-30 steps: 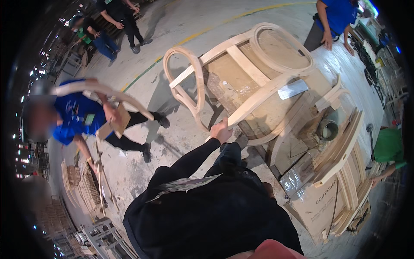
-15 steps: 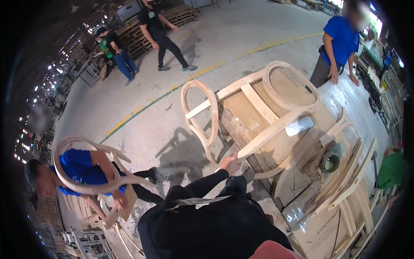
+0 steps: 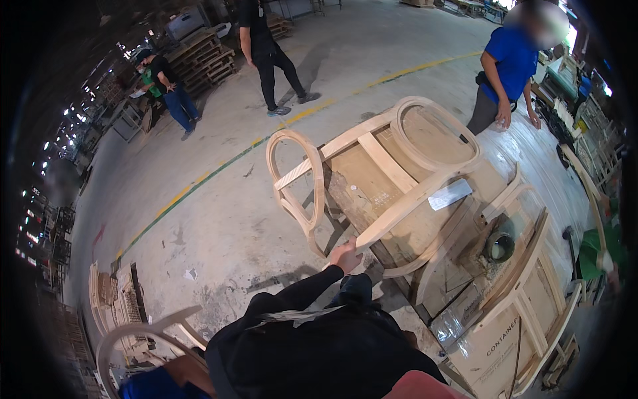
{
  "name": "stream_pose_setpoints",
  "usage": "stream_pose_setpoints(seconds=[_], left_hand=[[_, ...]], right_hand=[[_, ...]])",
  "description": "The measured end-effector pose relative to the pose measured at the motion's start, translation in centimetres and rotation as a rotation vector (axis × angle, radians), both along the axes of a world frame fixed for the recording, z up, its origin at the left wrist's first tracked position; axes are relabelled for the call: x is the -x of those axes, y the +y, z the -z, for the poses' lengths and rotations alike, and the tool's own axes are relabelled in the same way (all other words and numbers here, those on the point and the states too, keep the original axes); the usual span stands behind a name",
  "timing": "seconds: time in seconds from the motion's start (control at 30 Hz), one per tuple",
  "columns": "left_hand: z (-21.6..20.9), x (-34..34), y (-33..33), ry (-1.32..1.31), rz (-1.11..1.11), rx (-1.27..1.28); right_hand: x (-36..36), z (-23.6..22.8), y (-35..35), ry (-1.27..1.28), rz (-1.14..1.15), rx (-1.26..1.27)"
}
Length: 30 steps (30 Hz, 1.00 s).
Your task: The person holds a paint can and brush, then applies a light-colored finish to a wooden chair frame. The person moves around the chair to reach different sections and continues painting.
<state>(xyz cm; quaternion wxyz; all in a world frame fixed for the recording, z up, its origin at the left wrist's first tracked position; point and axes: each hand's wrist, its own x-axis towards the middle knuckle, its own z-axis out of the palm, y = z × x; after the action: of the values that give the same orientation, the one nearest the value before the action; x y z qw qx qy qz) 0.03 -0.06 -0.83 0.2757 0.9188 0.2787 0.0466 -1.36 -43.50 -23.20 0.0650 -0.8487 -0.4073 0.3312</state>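
Observation:
My left hand (image 3: 345,257) reaches out in a black sleeve, fingers closed around the near end of a pale wooden chair frame (image 3: 399,209). This unfinished frame lies on the worktable, with long curved rails and a rounded loop at its far end. At its left side a wooden oval ring (image 3: 316,179) stands over the table's edge, a rail crossing it. Part of the ring's lower end hangs beyond the tabletop. My right hand is not in view.
On the cardboard-covered worktable (image 3: 352,173) lie a white sheet (image 3: 450,194), a round tin (image 3: 498,247) and more curved wooden parts (image 3: 525,266). A person in blue (image 3: 512,60) stands at the far right. Another blue-clad person (image 3: 163,384) with a wooden frame is close at lower left.
The view has shifted. The blue-clad person at left has moved down toward the lower edge with the wooden frame. The person in black has shifted right. My left hand keeps its grip.

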Motion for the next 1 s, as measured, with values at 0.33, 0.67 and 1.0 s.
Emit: stream_pose_setpoints(seconds=[0.33, 0.67, 1.0], left_hand=[[1.3, -0.2, 0.4, 0.006, -0.028, -0.074], [2.4, -0.4, 0.1, 0.027, -0.027, -0.11], [2.5, -0.8, -0.4, -0.039, 0.0, -0.161]], right_hand=[[0.4, -0.6, 1.4, 0.049, 0.02, 0.093], [1.2, 1.0, 0.9, 0.159, 0.176, 0.047], [2.4, 1.4, 1.0, 0.226, 0.3, 0.073]])
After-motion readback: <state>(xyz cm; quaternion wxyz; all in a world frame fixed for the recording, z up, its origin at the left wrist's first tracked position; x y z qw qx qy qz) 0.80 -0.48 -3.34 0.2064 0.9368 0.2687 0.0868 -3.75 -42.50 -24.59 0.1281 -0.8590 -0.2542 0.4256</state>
